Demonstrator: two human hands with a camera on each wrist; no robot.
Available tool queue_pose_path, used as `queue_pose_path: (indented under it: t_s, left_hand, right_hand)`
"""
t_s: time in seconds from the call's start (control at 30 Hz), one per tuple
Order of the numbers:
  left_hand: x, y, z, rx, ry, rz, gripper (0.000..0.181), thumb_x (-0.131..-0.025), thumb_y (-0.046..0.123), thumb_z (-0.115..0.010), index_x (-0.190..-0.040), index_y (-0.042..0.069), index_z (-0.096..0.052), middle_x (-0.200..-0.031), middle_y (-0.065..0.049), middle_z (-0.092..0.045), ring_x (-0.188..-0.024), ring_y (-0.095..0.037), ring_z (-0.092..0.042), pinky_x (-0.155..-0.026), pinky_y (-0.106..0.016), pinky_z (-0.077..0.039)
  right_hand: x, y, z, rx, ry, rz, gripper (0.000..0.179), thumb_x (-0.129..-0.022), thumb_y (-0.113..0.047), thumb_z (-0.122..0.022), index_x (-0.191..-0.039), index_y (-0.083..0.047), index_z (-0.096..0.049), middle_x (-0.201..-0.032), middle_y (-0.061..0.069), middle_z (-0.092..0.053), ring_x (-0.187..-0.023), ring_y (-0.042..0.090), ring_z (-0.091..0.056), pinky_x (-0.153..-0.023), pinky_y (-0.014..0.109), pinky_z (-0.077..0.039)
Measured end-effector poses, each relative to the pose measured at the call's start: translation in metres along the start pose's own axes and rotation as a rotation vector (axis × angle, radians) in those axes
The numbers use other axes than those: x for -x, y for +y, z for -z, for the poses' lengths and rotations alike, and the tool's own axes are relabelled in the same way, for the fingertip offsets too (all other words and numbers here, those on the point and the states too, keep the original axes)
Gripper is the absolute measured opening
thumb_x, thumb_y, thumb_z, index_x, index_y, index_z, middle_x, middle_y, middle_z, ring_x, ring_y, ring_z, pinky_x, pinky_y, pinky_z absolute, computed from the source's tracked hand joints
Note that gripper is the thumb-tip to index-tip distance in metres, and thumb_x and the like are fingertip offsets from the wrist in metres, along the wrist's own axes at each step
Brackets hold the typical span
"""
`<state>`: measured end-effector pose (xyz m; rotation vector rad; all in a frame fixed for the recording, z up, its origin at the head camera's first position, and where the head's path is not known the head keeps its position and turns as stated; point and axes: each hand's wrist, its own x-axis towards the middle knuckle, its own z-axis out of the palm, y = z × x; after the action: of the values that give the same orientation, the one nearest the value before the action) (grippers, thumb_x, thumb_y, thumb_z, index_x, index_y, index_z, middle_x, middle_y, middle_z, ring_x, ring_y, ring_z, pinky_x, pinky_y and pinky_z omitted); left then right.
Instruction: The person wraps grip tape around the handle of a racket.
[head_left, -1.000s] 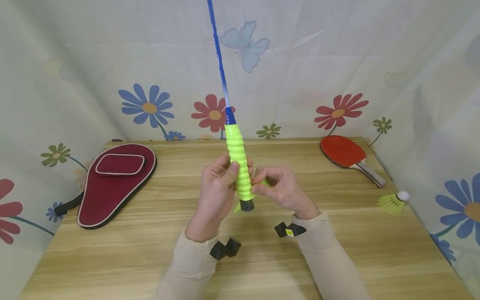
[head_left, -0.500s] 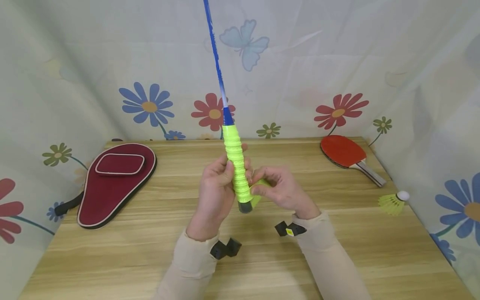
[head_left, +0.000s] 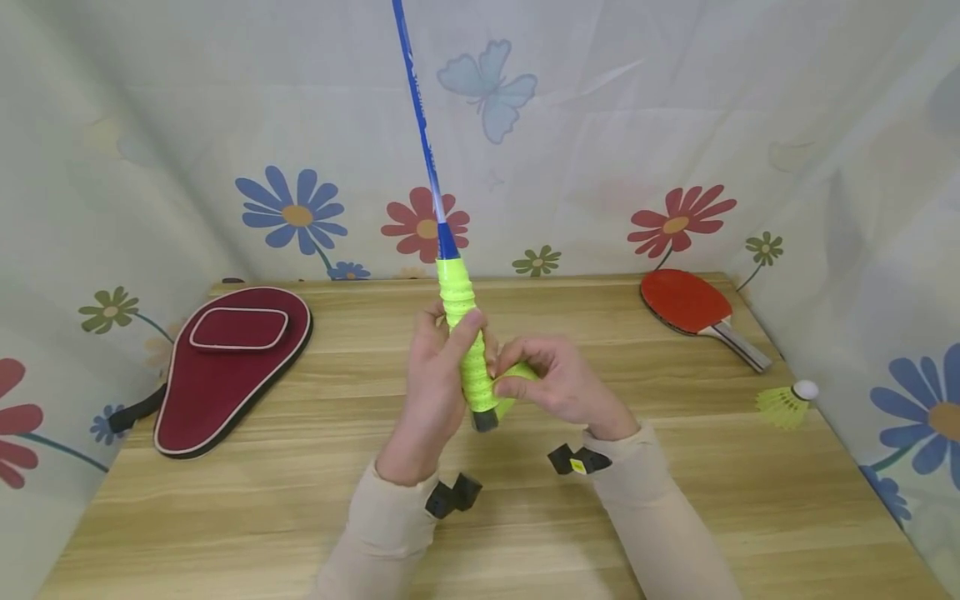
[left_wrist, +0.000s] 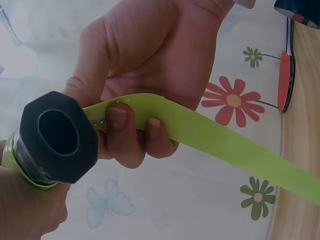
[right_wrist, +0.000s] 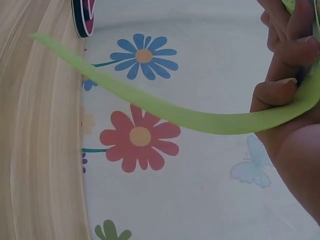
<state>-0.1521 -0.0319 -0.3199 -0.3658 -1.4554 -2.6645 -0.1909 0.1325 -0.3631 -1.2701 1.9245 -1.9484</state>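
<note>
A badminton racket stands tilted up over the table, its blue shaft [head_left: 418,108] running out of the head view's top. Neon yellow-green grip tape [head_left: 476,379] winds in ridged turns round its handle, leaving the dark butt end [head_left: 485,420] bare. My left hand [head_left: 435,383] grips the wrapped handle, thumb lying across its front. Just right of the lower handle, my right hand [head_left: 558,383] pinches the tape between thumb and fingers. In the left wrist view, the octagonal butt cap [left_wrist: 57,137] faces the camera. The loose tape tail [right_wrist: 215,123] hangs beyond the right fingers.
On the left of the wooden table [head_left: 262,500] lies a maroon paddle case [head_left: 225,375] with a black strap. A red table tennis paddle [head_left: 684,302] and a yellow shuttlecock [head_left: 786,406] lie at the right. Behind hangs a flower-printed curtain [head_left: 585,167].
The racket leans further left, and its handle has shifted slightly left and down. My left thumb has moved across the handle's front. My right hand stays nearly in place, still pinching the tape.
</note>
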Motion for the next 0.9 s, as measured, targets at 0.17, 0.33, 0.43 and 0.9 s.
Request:
queue_pose_path:
  t_s: [0.17, 0.33, 0.43, 0.9]
  left_hand:
    - [0.0008, -0.0002, 0.0002, -0.001, 0.058, -0.017, 0.026, -0.1, 0.019, -0.056, -0.113, 0.008, -0.035, -0.09, -0.009, -0.051, -0.066, -0.017, -0.051, -0.057, -0.025, -0.047]
    - [0.0017, 0.0009, -0.0002, 0.009, 0.105, -0.004, 0.025, -0.099, 0.022, -0.057, -0.112, 0.007, -0.041, -0.093, -0.011, -0.055, -0.075, -0.018, -0.055, -0.065, -0.028, -0.05]
    - [0.0014, 0.0009, -0.0005, 0.019, 0.112, -0.003, 0.022, -0.1, 0.022, -0.055, -0.11, 0.007, -0.043, -0.093, -0.011, -0.057, -0.075, -0.018, -0.057, -0.068, -0.029, -0.05]
    - [0.0019, -0.0004, 0.0025, 0.067, 0.03, -0.056, 0.02, -0.104, 0.027, -0.046, -0.105, 0.007, -0.043, -0.084, -0.007, -0.057, -0.066, -0.017, -0.055, -0.06, -0.027, -0.048]
  right_hand:
    - [-0.0009, 0.0029, 0.0002, 0.021, 0.026, -0.046, 0.029, -0.086, -0.021, -0.075, -0.095, 0.005, -0.066, -0.091, 0.01, -0.069, -0.075, 0.018, -0.063, -0.065, 0.03, -0.055]
    - [-0.0018, 0.0034, -0.0009, 0.049, 0.045, -0.088, 0.037, -0.083, -0.03, -0.075, -0.097, 0.004, -0.069, -0.091, 0.009, -0.071, -0.078, 0.018, -0.063, -0.067, 0.029, -0.053]
    - [-0.0021, 0.0024, -0.0017, 0.054, 0.039, -0.093, 0.039, -0.082, -0.033, -0.074, -0.096, 0.003, -0.07, -0.091, 0.01, -0.071, -0.081, 0.02, -0.063, -0.071, 0.031, -0.054]
    - [-0.0031, 0.0036, -0.0017, 0.032, -0.005, -0.003, 0.039, -0.085, -0.035, -0.07, -0.093, 0.004, -0.069, -0.083, 0.002, -0.065, -0.075, 0.016, -0.056, -0.068, 0.029, -0.05]
